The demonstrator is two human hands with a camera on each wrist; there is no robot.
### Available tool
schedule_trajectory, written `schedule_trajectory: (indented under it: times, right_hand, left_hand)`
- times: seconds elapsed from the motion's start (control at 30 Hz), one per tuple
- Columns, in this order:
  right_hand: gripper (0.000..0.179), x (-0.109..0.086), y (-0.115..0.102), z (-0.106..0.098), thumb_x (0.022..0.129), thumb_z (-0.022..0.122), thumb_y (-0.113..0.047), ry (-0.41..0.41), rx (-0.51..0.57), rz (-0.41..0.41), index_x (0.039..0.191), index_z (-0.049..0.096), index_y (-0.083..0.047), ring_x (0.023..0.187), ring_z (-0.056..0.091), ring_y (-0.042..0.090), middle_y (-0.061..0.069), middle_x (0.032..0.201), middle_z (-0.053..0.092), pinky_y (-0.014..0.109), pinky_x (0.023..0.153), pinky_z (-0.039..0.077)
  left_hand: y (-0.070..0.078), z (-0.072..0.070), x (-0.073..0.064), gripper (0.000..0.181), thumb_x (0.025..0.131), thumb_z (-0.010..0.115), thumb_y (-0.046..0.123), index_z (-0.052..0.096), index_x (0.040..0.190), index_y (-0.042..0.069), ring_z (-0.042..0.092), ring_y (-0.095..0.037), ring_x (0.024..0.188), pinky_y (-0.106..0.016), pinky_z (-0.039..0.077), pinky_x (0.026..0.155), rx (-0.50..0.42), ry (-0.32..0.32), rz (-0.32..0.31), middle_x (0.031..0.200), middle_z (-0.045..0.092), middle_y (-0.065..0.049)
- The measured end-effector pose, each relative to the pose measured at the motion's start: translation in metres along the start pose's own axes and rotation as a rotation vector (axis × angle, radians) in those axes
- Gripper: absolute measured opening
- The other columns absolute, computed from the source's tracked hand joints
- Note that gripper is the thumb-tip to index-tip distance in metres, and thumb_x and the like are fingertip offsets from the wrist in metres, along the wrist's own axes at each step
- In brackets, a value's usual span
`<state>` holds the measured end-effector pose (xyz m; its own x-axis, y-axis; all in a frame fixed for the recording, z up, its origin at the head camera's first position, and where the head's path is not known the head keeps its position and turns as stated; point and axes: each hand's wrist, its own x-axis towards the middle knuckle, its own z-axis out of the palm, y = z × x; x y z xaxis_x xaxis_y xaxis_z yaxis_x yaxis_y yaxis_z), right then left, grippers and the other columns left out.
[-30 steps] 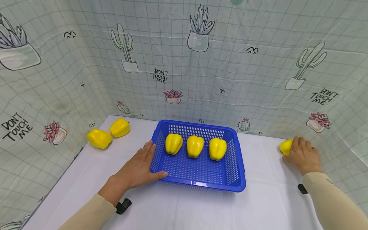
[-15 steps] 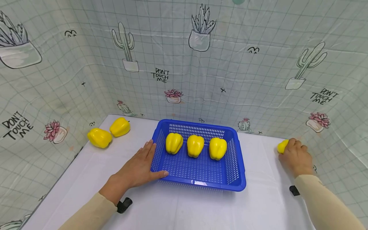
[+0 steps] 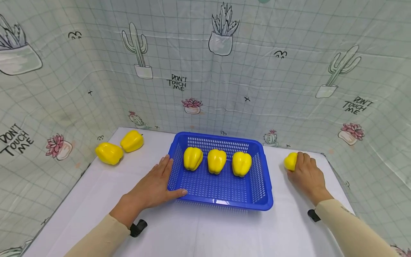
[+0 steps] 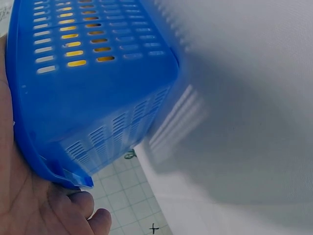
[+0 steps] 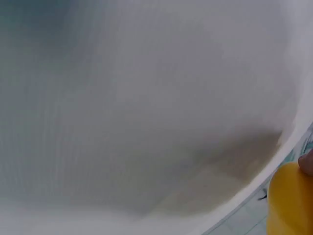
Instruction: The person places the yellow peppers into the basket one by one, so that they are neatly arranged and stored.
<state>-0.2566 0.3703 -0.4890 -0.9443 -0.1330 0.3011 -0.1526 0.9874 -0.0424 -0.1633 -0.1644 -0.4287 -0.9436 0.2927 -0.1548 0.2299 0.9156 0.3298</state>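
Observation:
A blue plastic basket point(image 3: 221, 201) stands mid-table, with three yellow bell peppers in a row inside: a left one point(image 3: 193, 159), a middle one point(image 3: 217, 161) and a right one point(image 3: 242, 164). My left hand point(image 3: 152, 187) rests on the basket's left front corner, thumb on the front rim and fingers extended along the left side. In the left wrist view the palm lies against the blue rim point(image 4: 29, 147). To the right of the basket, my right hand point(image 3: 308, 176) grips another yellow bell pepper point(image 3: 290, 161), its fingers covering the right part. The right wrist view shows that pepper point(image 5: 289, 200) at the edge.
Two more yellow bell peppers, a front one point(image 3: 109, 153) and a back one point(image 3: 132, 141), lie at the table's back left. The white table point(image 3: 205, 235) is bordered behind and on both sides by a grid-patterned curtain point(image 3: 224, 82) with cactus prints.
My right hand has moved left with its bell pepper, from near the right curtain toward the basket. My left hand and the basket have stayed in place.

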Motion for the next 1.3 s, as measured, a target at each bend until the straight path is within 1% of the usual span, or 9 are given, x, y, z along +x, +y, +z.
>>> schedule_trajectory:
  times: [0.17, 0.37, 0.6, 0.7, 0.83, 1.0, 1.1, 1.2, 1.3]
  right_hand:
    - [0.069, -0.005, -0.020, 0.001, 0.087, 0.079, -0.020, -0.004, -0.010, -0.030, 0.133, 0.038, 0.012, 0.096, 0.052, 0.050, 0.033, 0.113, 0.049, 0.067, 0.077, 0.059]
    - [0.074, -0.013, -0.029, 0.003, 0.087, 0.080, -0.019, -0.011, -0.016, -0.051, 0.138, 0.038, 0.014, 0.105, 0.054, 0.053, 0.037, 0.122, 0.050, 0.069, 0.084, 0.058]
    - [0.077, -0.024, -0.039, -0.003, 0.086, 0.077, -0.026, 0.004, -0.031, -0.101, 0.140, 0.039, 0.015, 0.109, 0.053, 0.054, 0.037, 0.125, 0.050, 0.068, 0.086, 0.058]
    - [0.079, -0.030, -0.043, -0.006, 0.085, 0.080, -0.029, 0.017, -0.064, -0.139, 0.140, 0.042, 0.014, 0.110, 0.054, 0.052, 0.036, 0.127, 0.051, 0.066, 0.087, 0.058]
    - [0.082, -0.036, -0.049, -0.011, 0.082, 0.086, -0.035, 0.008, -0.091, -0.191, 0.138, 0.045, 0.010, 0.108, 0.056, 0.049, 0.032, 0.123, 0.054, 0.063, 0.087, 0.059]
    - [0.092, -0.039, -0.051, -0.023, 0.078, 0.090, -0.043, -0.062, -0.121, -0.257, 0.142, 0.044, 0.006, 0.108, 0.058, 0.047, 0.032, 0.125, 0.056, 0.060, 0.091, 0.058]
    - [0.104, -0.037, -0.048, -0.035, 0.074, 0.094, -0.042, -0.137, -0.138, -0.305, 0.149, 0.041, 0.006, 0.118, 0.056, 0.049, 0.033, 0.135, 0.054, 0.063, 0.099, 0.056]
    - [0.114, -0.032, -0.043, -0.044, 0.071, 0.098, -0.037, -0.225, -0.155, -0.346, 0.155, 0.035, 0.006, 0.133, 0.050, 0.050, 0.032, 0.147, 0.048, 0.067, 0.112, 0.046]
    - [0.118, -0.025, -0.039, -0.047, 0.070, 0.100, -0.030, -0.297, -0.150, -0.359, 0.158, 0.031, 0.006, 0.143, 0.042, 0.051, 0.031, 0.155, 0.044, 0.068, 0.120, 0.035]
  left_hand:
    - [0.000, 0.001, 0.000, 0.129, 0.086, 0.053, 0.089, 0.010, 0.168, 0.000, 0.011, -0.039, 0.164, -0.055, 0.017, 0.132, -0.002, -0.002, 0.000, 0.177, 0.002, -0.021]
    - [0.000, 0.000, 0.001, 0.128, 0.086, 0.053, 0.089, 0.009, 0.168, 0.001, 0.011, -0.040, 0.164, -0.056, 0.018, 0.132, -0.003, -0.004, -0.003, 0.177, 0.001, -0.021]
    - [0.000, 0.001, 0.002, 0.129, 0.085, 0.052, 0.090, 0.010, 0.168, 0.000, 0.011, -0.040, 0.164, -0.056, 0.018, 0.131, -0.001, -0.001, 0.002, 0.177, 0.001, -0.021]
    - [0.000, 0.000, 0.001, 0.129, 0.086, 0.052, 0.090, 0.010, 0.168, 0.000, 0.010, -0.040, 0.164, -0.057, 0.018, 0.131, -0.001, 0.001, 0.001, 0.177, 0.001, -0.022]
    - [0.000, 0.000, 0.001, 0.128, 0.086, 0.053, 0.089, 0.011, 0.168, -0.001, 0.010, -0.041, 0.164, -0.057, 0.018, 0.131, -0.006, 0.000, 0.000, 0.177, 0.002, -0.022]
    - [0.001, 0.000, 0.001, 0.127, 0.087, 0.054, 0.087, 0.012, 0.168, -0.001, 0.012, -0.041, 0.163, -0.057, 0.018, 0.131, -0.015, 0.004, 0.002, 0.177, 0.003, -0.023]
    - [0.002, 0.000, 0.001, 0.127, 0.087, 0.053, 0.088, 0.012, 0.168, -0.002, 0.012, -0.042, 0.163, -0.057, 0.018, 0.131, -0.019, 0.006, 0.004, 0.177, 0.003, -0.023]
    - [0.002, 0.000, 0.001, 0.127, 0.087, 0.053, 0.088, 0.012, 0.168, -0.002, 0.011, -0.042, 0.164, -0.057, 0.018, 0.131, -0.019, 0.007, 0.002, 0.177, 0.003, -0.023]
    - [0.001, 0.000, 0.001, 0.127, 0.087, 0.054, 0.087, 0.012, 0.168, -0.002, 0.010, -0.041, 0.164, -0.057, 0.017, 0.131, -0.018, 0.005, 0.000, 0.177, 0.002, -0.023]
